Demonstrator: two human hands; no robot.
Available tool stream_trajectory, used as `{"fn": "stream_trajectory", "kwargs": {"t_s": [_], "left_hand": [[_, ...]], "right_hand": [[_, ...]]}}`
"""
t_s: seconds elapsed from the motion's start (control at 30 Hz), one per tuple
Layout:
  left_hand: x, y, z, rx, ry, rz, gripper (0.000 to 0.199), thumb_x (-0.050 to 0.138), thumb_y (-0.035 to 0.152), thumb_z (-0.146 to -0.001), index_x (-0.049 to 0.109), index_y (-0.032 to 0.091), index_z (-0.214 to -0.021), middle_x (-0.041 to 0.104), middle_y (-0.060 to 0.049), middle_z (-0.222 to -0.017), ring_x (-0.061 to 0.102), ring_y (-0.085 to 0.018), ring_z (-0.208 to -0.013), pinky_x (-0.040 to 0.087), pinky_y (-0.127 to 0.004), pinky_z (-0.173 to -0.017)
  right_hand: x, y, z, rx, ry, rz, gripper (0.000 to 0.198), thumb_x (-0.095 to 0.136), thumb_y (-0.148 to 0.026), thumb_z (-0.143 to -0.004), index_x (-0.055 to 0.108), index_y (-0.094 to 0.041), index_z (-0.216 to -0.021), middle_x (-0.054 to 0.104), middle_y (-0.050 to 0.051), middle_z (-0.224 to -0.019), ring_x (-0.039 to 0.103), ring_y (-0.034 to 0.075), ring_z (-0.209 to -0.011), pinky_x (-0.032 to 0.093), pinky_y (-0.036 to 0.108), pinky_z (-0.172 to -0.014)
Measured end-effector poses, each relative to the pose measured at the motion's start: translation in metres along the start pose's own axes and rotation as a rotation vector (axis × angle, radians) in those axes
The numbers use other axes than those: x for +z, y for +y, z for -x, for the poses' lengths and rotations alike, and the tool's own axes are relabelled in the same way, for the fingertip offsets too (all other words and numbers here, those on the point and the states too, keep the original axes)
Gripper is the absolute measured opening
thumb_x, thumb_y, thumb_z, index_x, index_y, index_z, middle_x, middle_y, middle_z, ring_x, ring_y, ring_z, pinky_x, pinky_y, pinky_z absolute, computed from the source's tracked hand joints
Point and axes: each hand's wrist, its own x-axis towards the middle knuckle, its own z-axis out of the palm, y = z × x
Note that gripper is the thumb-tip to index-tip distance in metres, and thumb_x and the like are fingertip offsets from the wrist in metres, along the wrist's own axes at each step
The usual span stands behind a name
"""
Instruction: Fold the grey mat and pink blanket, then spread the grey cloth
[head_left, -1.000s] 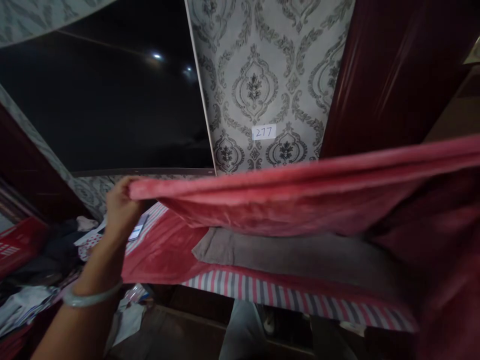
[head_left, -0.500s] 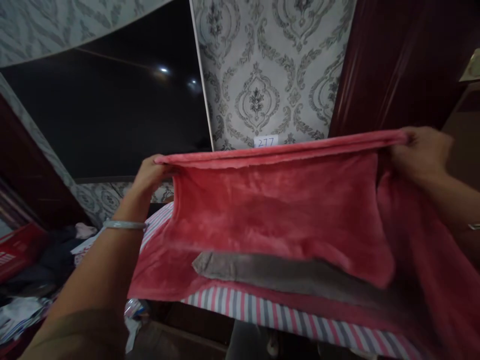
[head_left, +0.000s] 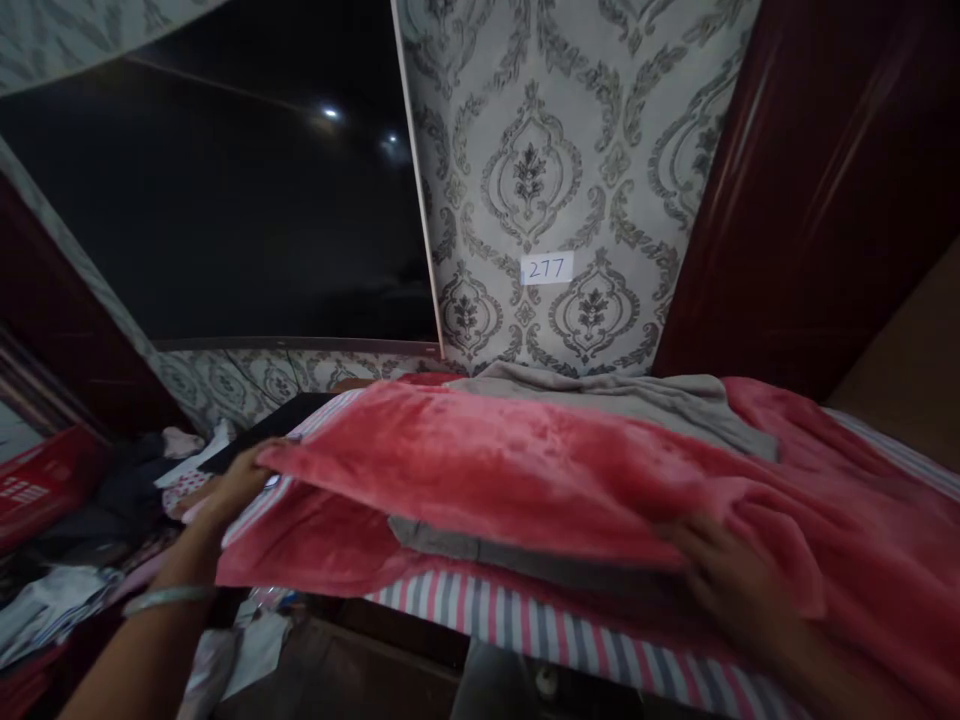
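Note:
A red plush cloth (head_left: 480, 440) is spread across the surface in front of me, its near flap raised off the layer below. At the flap's left corner, my left hand (head_left: 238, 482) is closed in a pinch on the cloth. My right hand (head_left: 724, 575), a little blurred, has its fingers curled over the flap's front edge farther right; its thumb is hidden. Grey cloth (head_left: 660, 400) shows beyond the flap, and more grey fabric peeks out beneath it. Underneath everything lies a pink, white and grey striped cloth (head_left: 510, 620).
Behind stands a patterned wall with a paper label (head_left: 547, 268) reading 277. A large black television (head_left: 240, 200) fills the upper left, and a dark red wood panel (head_left: 810, 180) the right. Clothes (head_left: 52, 610) and a red bag (head_left: 49, 485) are heaped at left.
Both hands have come down and towards me with the red plush cloth's edge. The flap, held up and stretched before, now lies low over the grey cloth.

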Motion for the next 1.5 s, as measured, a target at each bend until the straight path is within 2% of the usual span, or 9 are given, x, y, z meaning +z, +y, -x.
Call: {"fn": "stream_trajectory", "kwargs": {"t_s": [0.17, 0.37, 0.47, 0.63, 0.8, 0.97, 1.13, 1.33, 1.5], "left_hand": [[0.009, -0.062, 0.024, -0.073, -0.018, -0.108, 0.015, 0.066, 0.033, -0.045, 0.065, 0.028, -0.059, 0.075, -0.005, -0.073, 0.068, -0.035, -0.084, 0.054, -0.042, -0.083], [0.013, -0.05, 0.025, 0.091, 0.025, -0.387, 0.02, 0.06, 0.028, -0.054, 0.066, 0.026, -0.072, 0.073, -0.014, -0.089, 0.068, -0.042, -0.095, 0.051, -0.055, -0.092], [0.078, -0.01, 0.05, 0.34, 0.013, -0.373, 0.032, 0.058, 0.032, -0.069, 0.069, 0.026, -0.099, 0.071, -0.016, -0.113, 0.064, -0.043, -0.11, 0.046, -0.061, -0.101], [0.244, 0.08, 0.146, 0.805, -0.484, -0.082, 0.072, 0.071, 0.037, -0.075, 0.052, 0.032, -0.143, 0.057, -0.015, -0.145, 0.052, -0.039, -0.133, 0.04, -0.059, -0.112], [0.328, 0.136, 0.183, 0.736, -0.586, -0.069, 0.053, 0.051, 0.014, -0.08, 0.065, 0.021, -0.13, 0.066, -0.014, -0.132, 0.061, -0.032, -0.121, 0.046, -0.056, -0.103], [0.339, 0.128, 0.17, 0.577, -0.595, 0.221, 0.037, 0.05, 0.027, -0.083, 0.075, 0.019, -0.11, 0.075, -0.013, -0.111, 0.069, -0.029, -0.103, 0.054, -0.046, -0.093], [0.338, 0.116, 0.173, 0.42, -0.541, 0.377, 0.041, 0.058, 0.042, -0.079, 0.078, 0.019, -0.106, 0.077, -0.012, -0.105, 0.07, -0.031, -0.099, 0.054, -0.048, -0.093], [0.335, 0.117, 0.178, 0.262, -0.525, 0.467, 0.041, 0.065, 0.044, -0.073, 0.08, 0.02, -0.103, 0.078, -0.012, -0.106, 0.07, -0.033, -0.104, 0.051, -0.049, -0.101], [0.329, 0.113, 0.18, 0.031, -0.479, 0.614, 0.046, 0.073, 0.053, -0.07, 0.08, 0.019, -0.099, 0.078, -0.013, -0.107, 0.069, -0.034, -0.109, 0.05, -0.048, -0.103]], "right_hand": [[0.03, -0.027, 0.041, -0.091, -0.034, -0.083, 0.04, 0.045, -0.009, -0.082, 0.074, -0.024, -0.105, 0.068, 0.007, -0.087, 0.068, 0.018, -0.071, 0.056, 0.028, -0.058], [0.031, -0.034, 0.039, 0.043, -0.104, -0.147, 0.05, 0.047, -0.006, -0.074, 0.073, -0.025, -0.112, 0.068, 0.007, -0.09, 0.067, 0.021, -0.077, 0.055, 0.032, -0.065], [0.028, -0.045, 0.029, 0.126, -0.131, -0.201, 0.053, 0.048, -0.004, -0.071, 0.071, -0.024, -0.114, 0.067, 0.006, -0.093, 0.067, 0.02, -0.083, 0.053, 0.031, -0.07], [0.021, -0.056, 0.005, 0.27, -0.137, -0.283, 0.048, 0.053, -0.005, -0.072, 0.07, -0.023, -0.113, 0.062, 0.004, -0.093, 0.063, 0.02, -0.085, 0.05, 0.031, -0.074], [0.009, -0.06, 0.001, 0.326, -0.12, -0.318, 0.036, 0.061, -0.011, -0.077, 0.071, -0.022, -0.11, 0.063, 0.005, -0.09, 0.061, 0.02, -0.085, 0.049, 0.032, -0.074], [-0.014, -0.039, 0.013, 0.28, -0.054, -0.491, 0.029, 0.064, -0.03, -0.09, 0.07, -0.025, -0.118, 0.069, 0.007, -0.105, 0.065, 0.021, -0.095, 0.054, 0.035, -0.082], [-0.05, 0.059, 0.005, 0.436, 0.224, -0.311, 0.027, 0.05, -0.032, -0.097, 0.072, -0.024, -0.11, 0.072, 0.008, -0.109, 0.065, 0.024, -0.105, 0.052, 0.043, -0.096], [-0.046, 0.17, -0.035, 0.686, -0.133, -0.036, 0.04, 0.051, -0.021, -0.087, 0.07, -0.017, -0.122, 0.069, 0.013, -0.128, 0.062, 0.026, -0.119, 0.047, 0.042, -0.104], [-0.028, 0.194, -0.046, 0.749, -0.332, -0.031, 0.015, 0.063, -0.022, -0.078, 0.077, -0.017, -0.083, 0.077, 0.012, -0.089, 0.07, 0.025, -0.08, 0.053, 0.035, -0.076]]}}
